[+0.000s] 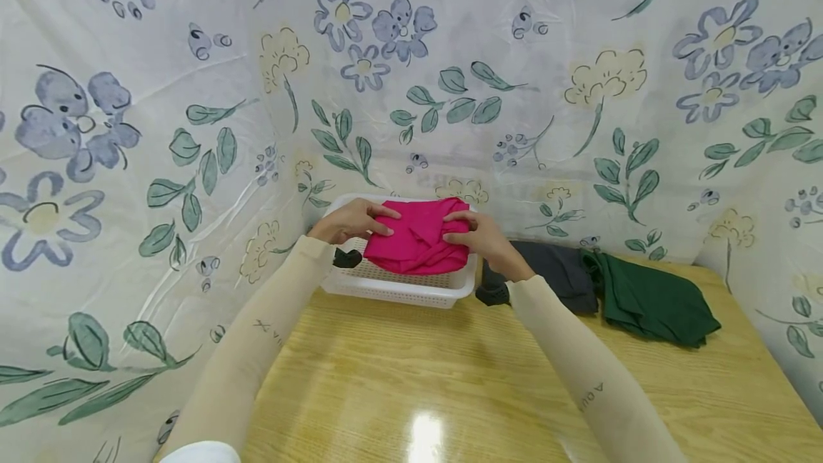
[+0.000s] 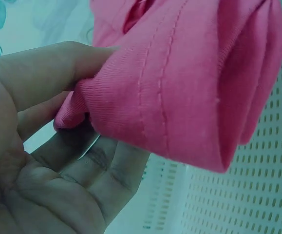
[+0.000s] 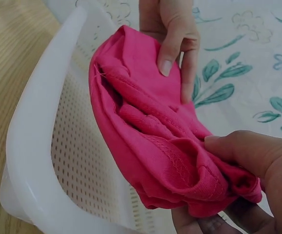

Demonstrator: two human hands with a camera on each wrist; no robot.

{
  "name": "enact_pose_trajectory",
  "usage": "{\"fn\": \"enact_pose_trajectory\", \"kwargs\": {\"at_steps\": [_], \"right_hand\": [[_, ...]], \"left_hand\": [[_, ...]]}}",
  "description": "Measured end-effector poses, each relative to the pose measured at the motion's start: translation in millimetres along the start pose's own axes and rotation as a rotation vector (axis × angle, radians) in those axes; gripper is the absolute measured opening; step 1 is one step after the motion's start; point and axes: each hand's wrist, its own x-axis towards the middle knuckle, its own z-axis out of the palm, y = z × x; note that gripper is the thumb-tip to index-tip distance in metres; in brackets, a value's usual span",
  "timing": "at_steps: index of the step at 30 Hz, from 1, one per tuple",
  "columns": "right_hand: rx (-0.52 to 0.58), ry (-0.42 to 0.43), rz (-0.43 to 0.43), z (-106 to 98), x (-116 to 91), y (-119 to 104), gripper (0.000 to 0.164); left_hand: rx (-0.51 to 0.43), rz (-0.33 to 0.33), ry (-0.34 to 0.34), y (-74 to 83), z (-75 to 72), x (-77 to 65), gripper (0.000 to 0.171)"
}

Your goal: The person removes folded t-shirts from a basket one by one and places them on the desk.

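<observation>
A folded bright pink garment (image 1: 414, 234) with stitched hems is held between both hands over a white plastic basket (image 1: 392, 293). My left hand (image 1: 347, 222) grips its left end, thumb on one face and fingers on the other. At the opposite end my right hand (image 1: 484, 240) pinches the folded layers. In the left wrist view, the double-stitched edge of the garment (image 2: 179, 87) hangs beside the left hand (image 2: 58, 185). The right wrist view shows loose inner folds of the garment (image 3: 145, 117), with the basket's perforated wall (image 3: 82, 156) below it.
To the right of the basket lie a dark grey folded cloth (image 1: 559, 274) and a dark green folded cloth (image 1: 656, 299). Both rest on the wooden table (image 1: 386, 370). A floral curtain (image 1: 450, 141) stands behind the basket and along the left side.
</observation>
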Motion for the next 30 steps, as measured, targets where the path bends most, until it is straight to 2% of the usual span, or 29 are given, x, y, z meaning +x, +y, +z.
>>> {"fn": "enact_pose_trajectory", "kwargs": {"at_steps": [6,14,23,30], "right_hand": [[0.011,-0.001,0.016,-10.6,-5.8,2.0,0.042],[0.023,-0.012,0.008,-23.4,-14.8,3.6,0.044],[0.016,-0.026,0.007,-40.1,-29.5,7.0,0.046],[-0.009,-0.005,0.007,-53.7,-41.7,10.2,0.046]], "left_hand": [[0.027,0.017,-0.026,9.3,7.3,-1.9,0.046],[0.012,0.036,-0.039,15.1,18.7,1.0,0.046],[0.039,0.064,-0.048,21.5,35.4,1.2,0.045],[0.029,0.076,-0.061,27.9,49.2,3.2,0.045]]}}
